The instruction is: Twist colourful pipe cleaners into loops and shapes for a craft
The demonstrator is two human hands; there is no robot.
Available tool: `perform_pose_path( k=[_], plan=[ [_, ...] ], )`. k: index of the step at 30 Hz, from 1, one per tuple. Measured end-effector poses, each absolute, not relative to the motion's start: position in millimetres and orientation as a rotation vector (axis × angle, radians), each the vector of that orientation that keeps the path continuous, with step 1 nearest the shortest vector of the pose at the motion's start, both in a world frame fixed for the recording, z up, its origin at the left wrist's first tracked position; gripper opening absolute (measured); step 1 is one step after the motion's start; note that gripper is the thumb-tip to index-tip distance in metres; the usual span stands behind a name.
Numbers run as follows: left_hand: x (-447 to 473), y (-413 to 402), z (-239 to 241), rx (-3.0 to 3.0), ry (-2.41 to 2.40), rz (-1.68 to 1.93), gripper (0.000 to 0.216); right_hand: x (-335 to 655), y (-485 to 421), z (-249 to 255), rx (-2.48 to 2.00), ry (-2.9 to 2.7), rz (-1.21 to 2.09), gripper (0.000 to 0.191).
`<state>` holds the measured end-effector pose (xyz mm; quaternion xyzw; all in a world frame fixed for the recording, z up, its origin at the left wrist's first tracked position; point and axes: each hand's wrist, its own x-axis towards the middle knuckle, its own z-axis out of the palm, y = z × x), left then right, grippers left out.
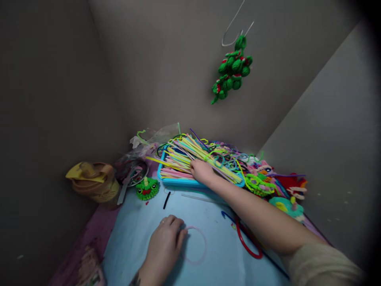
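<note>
Hands working: right hand (201, 171) reaching into pipe cleaners (190, 157) in blue tray (178, 182), fingers curling, grip unclear; left hand (165, 240) pressing pink loop (198, 244) on counter (208, 210), apparently pinching it.

- Left hand (164, 240) rests palm down, fingers loosely curled, close to the body.
- Right hand (201, 171) reaches forward, arm stretched out, fingers bent downward.
</note>
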<state>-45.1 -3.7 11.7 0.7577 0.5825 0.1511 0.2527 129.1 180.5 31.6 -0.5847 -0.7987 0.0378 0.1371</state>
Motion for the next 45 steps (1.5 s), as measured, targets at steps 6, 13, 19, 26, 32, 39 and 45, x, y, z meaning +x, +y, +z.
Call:
perform_pose_path(
  k=[6,13,19,26,32,39,45],
  plan=[
    [-45.1,-5.6,12.2,2.054,1.564,0.418,0.023,131.7,177.6,42.9,-1.681,-2.267,0.072,0.018],
    [-45.4,-7.6,13.9,2.042,1.553,0.448,0.023,119.7,175.6,56.0,-1.543,-2.175,0.139,0.015],
    [-49.2,-7.3,14.4,2.017,1.558,0.491,0.024,102.5,166.9,106.0,-1.259,-1.978,0.256,0.013],
    [-50.3,-6.2,14.1,1.838,1.456,0.766,0.022,136.1,112.3,139.4,-0.628,-1.173,0.877,0.013],
    [-44.8,0.6,10.5,1.059,1.242,1.119,0.041,147.3,36.7,32.9,-0.810,-0.752,1.467,0.022],
    [-49.8,6.0,7.9,0.552,1.138,1.242,0.032,148.6,8.7,-11.3,-0.811,-0.751,1.579,0.020],
    [-55.9,13.1,10.6,0.214,1.074,1.390,0.012,151.2,12.6,-23.2,-0.893,-0.772,1.586,0.031]
  ],
)
